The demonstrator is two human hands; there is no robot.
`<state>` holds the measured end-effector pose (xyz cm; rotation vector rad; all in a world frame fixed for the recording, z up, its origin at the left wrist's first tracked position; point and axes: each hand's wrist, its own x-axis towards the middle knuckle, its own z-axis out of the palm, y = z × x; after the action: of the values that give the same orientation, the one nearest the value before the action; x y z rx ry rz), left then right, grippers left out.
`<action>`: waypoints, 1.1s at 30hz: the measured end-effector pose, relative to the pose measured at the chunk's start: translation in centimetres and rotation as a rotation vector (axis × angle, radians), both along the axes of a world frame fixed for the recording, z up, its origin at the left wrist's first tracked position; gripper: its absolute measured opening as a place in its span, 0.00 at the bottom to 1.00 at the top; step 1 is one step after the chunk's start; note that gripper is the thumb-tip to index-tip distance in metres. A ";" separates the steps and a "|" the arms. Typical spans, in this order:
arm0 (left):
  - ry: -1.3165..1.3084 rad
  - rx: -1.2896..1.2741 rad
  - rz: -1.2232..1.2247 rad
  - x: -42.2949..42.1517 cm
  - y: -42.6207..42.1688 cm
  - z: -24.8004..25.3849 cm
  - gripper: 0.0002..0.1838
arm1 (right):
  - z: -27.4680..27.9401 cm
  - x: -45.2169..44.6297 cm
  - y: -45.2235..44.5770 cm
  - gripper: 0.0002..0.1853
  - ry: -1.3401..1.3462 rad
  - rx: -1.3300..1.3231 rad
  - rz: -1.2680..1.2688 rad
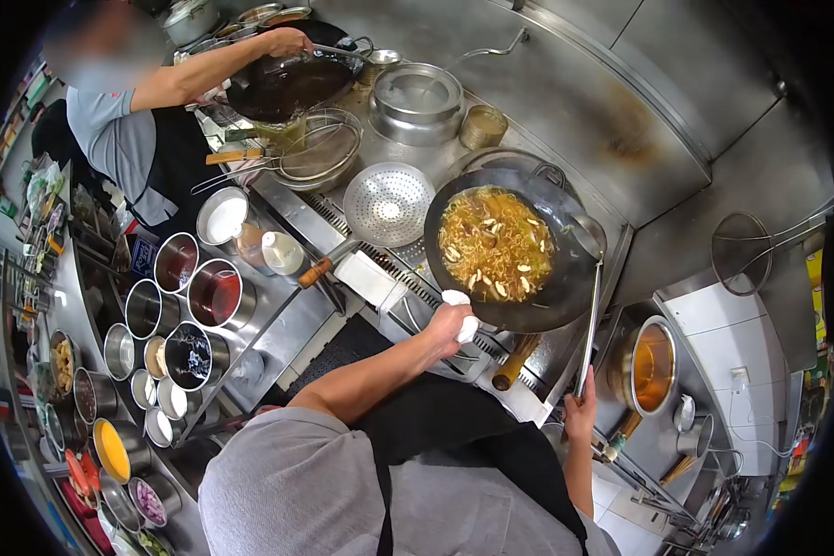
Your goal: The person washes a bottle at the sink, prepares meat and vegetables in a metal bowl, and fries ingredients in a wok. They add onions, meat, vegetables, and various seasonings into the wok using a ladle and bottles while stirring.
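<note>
In the head view a black wok (pixel 445 292) holds noodles (pixel 491 241) in brown broth with pale pieces on top. My left hand (pixel 448 330) is closed around a folded white cloth (pixel 461 315) at the wok's near-left rim. Lower right, my right hand (pixel 580 408) grips the long handle of a metal ladle (pixel 587 237). The ladle's bowl rests at the wok's right inner side, apart from the noodles. Whatever part of the wok the cloth covers is hidden.
A perforated strainer (pixel 389 206) lies left of the wok. Behind it stand a lidded steel pot (pixel 417 104) and a tin (pixel 484 127). A co-worker (pixel 120 139) tilts another wok (pixel 296 88) at upper left. Sauce pots (pixel 221 293) line the left counter; an oil pot (pixel 653 366) stands right.
</note>
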<state>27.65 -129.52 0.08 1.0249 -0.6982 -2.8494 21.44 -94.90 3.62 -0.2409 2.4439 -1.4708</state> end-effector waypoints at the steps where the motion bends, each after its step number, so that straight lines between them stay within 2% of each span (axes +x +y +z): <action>1: 0.007 -0.017 -0.008 0.6 -0.5 0.1 0.03 | 0.1 0.6 -0.2 0.43 0.008 0.003 -0.003; 14: 0.010 0.073 -0.143 6.0 -5.1 -1.6 0.02 | 4.0 5.8 -2.1 0.43 0.004 0.159 -0.046; 16: 0.021 0.091 -0.153 6.4 -5.4 -1.9 0.02 | 3.8 5.7 -1.8 0.43 0.119 0.183 0.019; 19: 0.030 0.084 -0.152 6.8 -5.8 -2.5 0.02 | 3.6 5.6 -1.4 0.43 0.100 0.312 0.001; 26: -0.003 0.079 -0.157 7.6 -6.2 -2.0 0.02 | 1.0 4.1 0.3 0.45 0.263 0.339 0.103; 28: -0.013 0.084 -0.148 7.6 -6.0 -2.3 0.02 | 3.6 5.3 -2.1 0.44 0.124 0.265 0.015; 33: 0.003 0.062 -0.143 7.8 -5.8 -1.6 0.03 | 5.1 5.5 -2.8 0.44 0.115 0.274 0.030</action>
<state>35.42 -135.34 -1.53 1.0178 -0.7151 -3.0120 26.92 -97.73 8.71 -0.3096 2.6844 -1.1211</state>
